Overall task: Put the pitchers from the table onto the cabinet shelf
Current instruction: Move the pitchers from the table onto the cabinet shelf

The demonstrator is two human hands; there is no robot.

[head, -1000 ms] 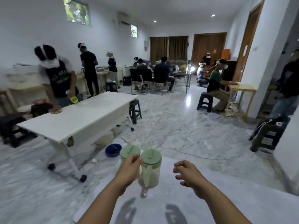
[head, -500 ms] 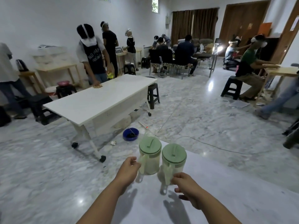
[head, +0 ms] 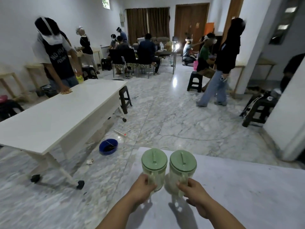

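Note:
Two pale green pitchers with green lids stand side by side near the far left corner of the white table (head: 239,187) in front of me. My left hand (head: 142,187) is closed around the handle of the left pitcher (head: 154,164). My right hand (head: 195,190) is closed around the handle of the right pitcher (head: 182,166). Both pitchers are upright and almost touch each other. No cabinet shelf is in sight.
A long white wheeled table (head: 54,113) stands to the left, with a person (head: 56,55) wiping it. On the floor lie a blue bowl (head: 108,146), a power strip (head: 121,133) and a cable. Stools (head: 125,100), seated people and a walking person (head: 221,63) fill the room beyond.
My right hand has closed on the right pitcher's handle and my left hand has tightened on the left one. The view has turned toward the room's right side.

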